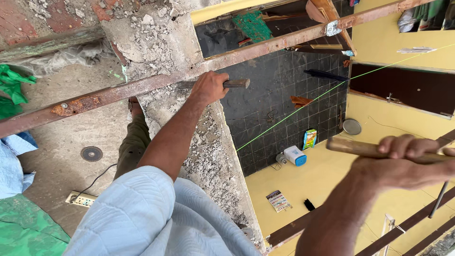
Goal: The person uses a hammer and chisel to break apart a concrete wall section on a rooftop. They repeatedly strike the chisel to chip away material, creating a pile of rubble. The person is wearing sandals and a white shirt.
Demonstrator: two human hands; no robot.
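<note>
My left hand [208, 88] is closed around a steel chisel [237, 84], whose tip points right over the broken top of a concrete wall [208, 156]. The hand sits just below a rusty iron bar [118, 93] that runs diagonally across the view. My right hand [403, 163] is raised at the right and grips the wooden handle of a hammer [355, 148]; the hammer's head is out of view. My light blue sleeve [142, 213] fills the lower middle.
Far below lie a dark tiled floor [279, 90] with scrap wood and yellow walls [332, 180]. A green string line [303, 106] stretches across the gap. On the left slab sit a power strip [81, 199], a round disc [91, 153] and green cloth [12, 90].
</note>
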